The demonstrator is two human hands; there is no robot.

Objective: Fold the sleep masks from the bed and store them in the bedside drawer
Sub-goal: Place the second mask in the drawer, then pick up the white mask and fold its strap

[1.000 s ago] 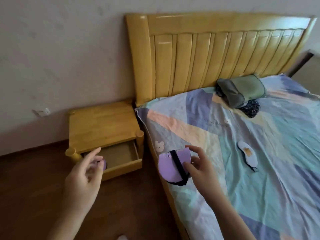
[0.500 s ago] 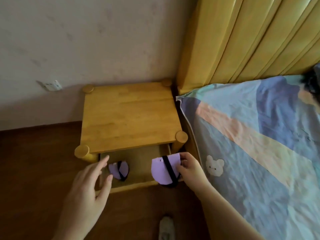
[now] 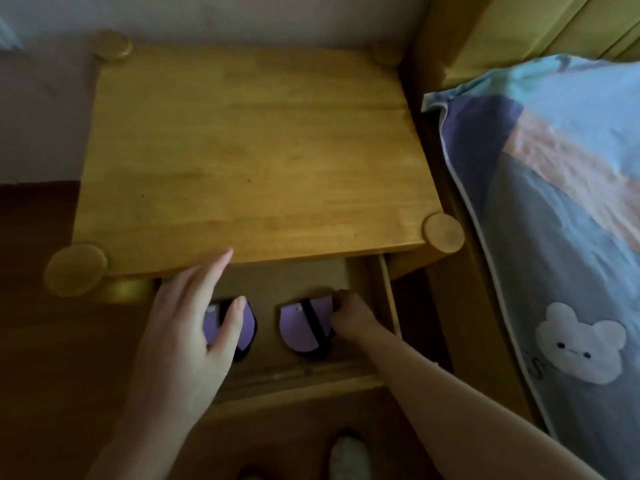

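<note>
The bedside drawer [image 3: 311,374] stands pulled out under the wooden nightstand top [image 3: 249,150]. Two folded purple sleep masks with black straps lie inside. My right hand [image 3: 353,315] reaches into the drawer and pinches the right-hand mask [image 3: 299,329] at its right edge, low against the drawer floor. My left hand [image 3: 187,327] hovers with fingers spread over the drawer's left part, covering much of the left-hand mask [image 3: 246,327]. No masks on the bed are in view.
The bed with a pastel patchwork cover [image 3: 554,209] and a white bear patch [image 3: 578,342] lies to the right. The yellow headboard [image 3: 519,26] rises at top right. Dark wooden floor [image 3: 38,341] is at left; a white shoe tip [image 3: 348,455] shows below.
My view has swung from the bed down onto the nightstand. My right hand carried the folded purple mask from the bed edge into the drawer, beside the first one. My left hand moved over the drawer.
</note>
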